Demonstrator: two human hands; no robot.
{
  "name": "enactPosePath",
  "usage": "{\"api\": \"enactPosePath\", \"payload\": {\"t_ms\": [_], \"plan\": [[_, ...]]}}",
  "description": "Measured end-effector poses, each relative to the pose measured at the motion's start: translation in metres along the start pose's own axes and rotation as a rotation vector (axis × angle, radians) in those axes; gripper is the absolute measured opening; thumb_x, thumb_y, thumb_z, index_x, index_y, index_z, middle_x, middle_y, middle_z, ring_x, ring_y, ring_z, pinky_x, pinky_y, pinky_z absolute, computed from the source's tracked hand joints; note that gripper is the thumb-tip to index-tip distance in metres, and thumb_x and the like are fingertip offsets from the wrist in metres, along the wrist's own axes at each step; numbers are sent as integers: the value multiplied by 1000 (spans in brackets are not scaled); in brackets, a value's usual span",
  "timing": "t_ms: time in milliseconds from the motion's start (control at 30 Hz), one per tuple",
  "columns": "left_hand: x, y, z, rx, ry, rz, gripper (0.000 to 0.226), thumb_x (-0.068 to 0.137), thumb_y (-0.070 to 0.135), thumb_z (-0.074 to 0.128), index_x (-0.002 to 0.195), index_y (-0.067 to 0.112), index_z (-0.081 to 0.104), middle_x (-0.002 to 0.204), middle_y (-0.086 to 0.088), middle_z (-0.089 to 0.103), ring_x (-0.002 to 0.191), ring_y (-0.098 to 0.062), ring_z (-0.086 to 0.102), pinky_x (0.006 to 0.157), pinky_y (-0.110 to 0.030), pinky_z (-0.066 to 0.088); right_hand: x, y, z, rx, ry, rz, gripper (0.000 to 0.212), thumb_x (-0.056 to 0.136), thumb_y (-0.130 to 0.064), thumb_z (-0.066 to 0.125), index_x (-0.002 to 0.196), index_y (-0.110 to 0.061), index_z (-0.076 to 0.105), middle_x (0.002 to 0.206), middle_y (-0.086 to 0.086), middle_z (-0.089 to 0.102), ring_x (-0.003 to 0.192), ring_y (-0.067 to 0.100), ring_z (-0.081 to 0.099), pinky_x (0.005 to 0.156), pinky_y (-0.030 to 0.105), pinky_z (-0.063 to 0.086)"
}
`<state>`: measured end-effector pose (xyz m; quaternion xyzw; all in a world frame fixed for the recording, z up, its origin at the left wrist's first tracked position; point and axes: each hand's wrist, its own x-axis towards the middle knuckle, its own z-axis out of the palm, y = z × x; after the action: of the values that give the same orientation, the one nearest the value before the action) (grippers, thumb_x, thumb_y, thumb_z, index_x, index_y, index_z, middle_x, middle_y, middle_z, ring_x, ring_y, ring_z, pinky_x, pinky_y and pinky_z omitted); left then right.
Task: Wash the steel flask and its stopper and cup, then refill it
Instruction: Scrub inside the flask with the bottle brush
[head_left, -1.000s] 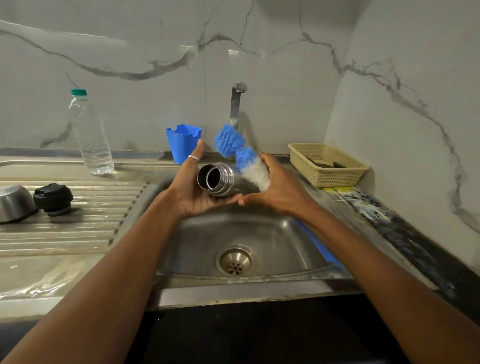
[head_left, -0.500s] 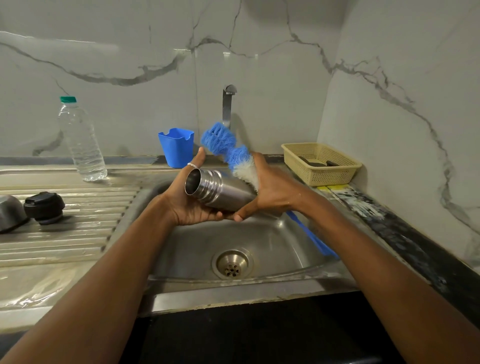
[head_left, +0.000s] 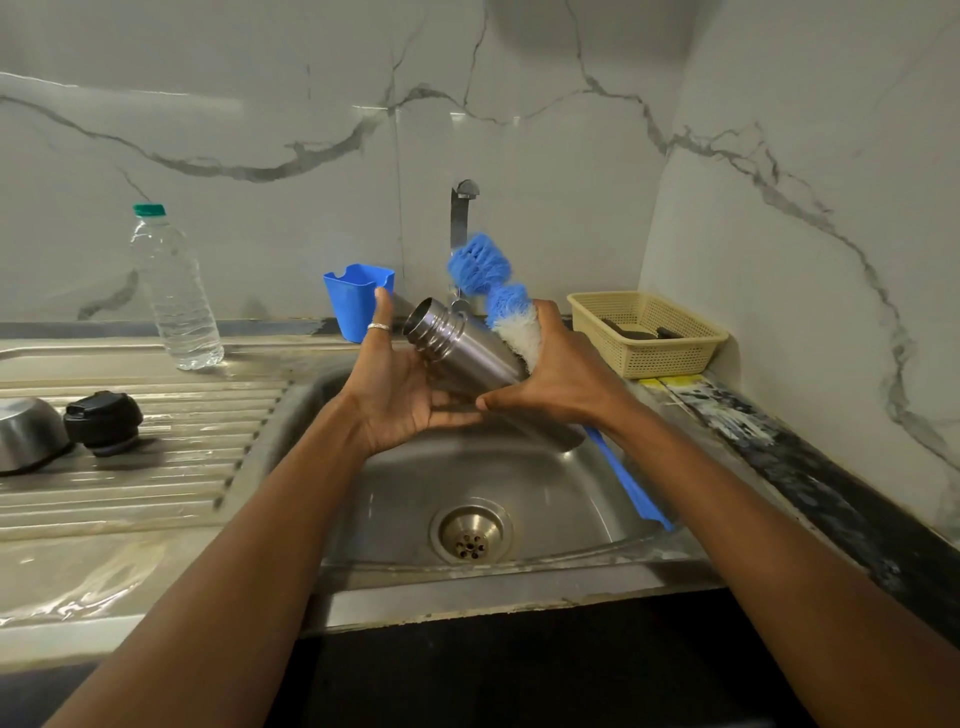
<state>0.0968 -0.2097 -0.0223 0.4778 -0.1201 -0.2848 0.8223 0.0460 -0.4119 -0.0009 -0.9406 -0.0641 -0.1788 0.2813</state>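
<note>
The steel flask (head_left: 467, 348) lies tilted over the sink (head_left: 550, 493), its open threaded mouth pointing up and left. My left hand (head_left: 400, 395) supports it from below on an open palm, fingers straight and thumb raised. My right hand (head_left: 561, 374) wraps over the flask's lower body and grips a bottle brush (head_left: 480, 270) against it. The blue and white bristles stick up beside the flask, outside its mouth, and the blue handle runs down to the right. The black stopper (head_left: 104, 423) and the upturned steel cup (head_left: 26, 434) rest on the drainboard at left.
A clear plastic water bottle (head_left: 174, 296) with a green cap stands on the back left of the counter. A blue plastic holder (head_left: 356, 301) sits behind my left hand. The tap (head_left: 462, 213) is above the sink, no water running. A yellow basket (head_left: 670, 358) stands at right.
The flask has swung from mouth-toward-me to a longer tilt, mouth up-left. My left palm opened flatter under it. The brush stayed outside the flask in my right hand.
</note>
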Motion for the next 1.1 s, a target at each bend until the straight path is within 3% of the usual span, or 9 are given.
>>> {"api": "enactPosePath", "payload": {"t_ms": [133,267,467,567,633,800,933,1033,1100], "plan": [[2,-10,11,77,134,201,82,81,70,62,141,15,52,134,-17,65,116,-38,68,93,-66,53,-1,-2,3,-66,23,26,121,51,-67,90,143,-20,27,113,4,61,94,26,63,81,43,56],[11,-21,13,118,302,327,78,74,35,85,139,15,48,133,-18,62,113,-39,69,80,-65,59,0,-3,7,-114,45,7,115,56,-61,91,142,-22,25,116,6,65,92,28,65,80,44,57],[18,-15,-5,52,476,443,51,83,23,84,126,14,57,123,-15,66,112,-37,69,76,-59,61,0,-16,1,-55,102,59,89,76,-77,67,137,-20,34,113,1,59,99,26,62,80,40,53],[19,-7,-18,17,574,482,34,86,26,81,114,23,61,118,-12,69,113,-36,68,79,-64,59,-9,-23,6,-116,85,63,54,102,-58,42,136,-17,41,109,11,64,97,34,63,74,36,40],[19,-2,-25,-29,620,499,34,86,30,81,112,28,59,124,-13,65,114,-34,67,81,-65,58,-16,-26,14,-177,36,16,40,106,-47,37,133,-17,42,110,11,66,88,30,60,74,38,43],[23,-1,-28,-95,624,517,52,85,40,80,126,21,55,129,-17,63,110,-35,69,84,-64,58,-21,-32,22,-54,13,-51,39,107,-41,41,140,-21,37,107,8,68,78,24,70,71,47,59],[24,-2,-26,-137,559,558,54,87,39,78,130,18,53,125,-16,65,110,-37,70,84,-67,56,-22,-39,25,120,-31,-51,45,108,-32,44,151,-27,32,111,3,63,53,16,71,44,27,55],[23,1,-29,-227,527,571,43,90,34,76,126,23,56,128,-12,66,114,-34,69,84,-67,55,-12,-24,19,-27,68,36,36,107,-28,43,141,-19,45,97,6,68,46,16,65,54,33,55],[23,2,-31,-251,525,573,38,90,32,77,122,27,57,130,-12,66,116,-33,68,86,-69,54,-8,-14,12,-136,84,112,33,106,-26,43,135,-14,51,95,7,67,60,20,60,64,31,44]]}}
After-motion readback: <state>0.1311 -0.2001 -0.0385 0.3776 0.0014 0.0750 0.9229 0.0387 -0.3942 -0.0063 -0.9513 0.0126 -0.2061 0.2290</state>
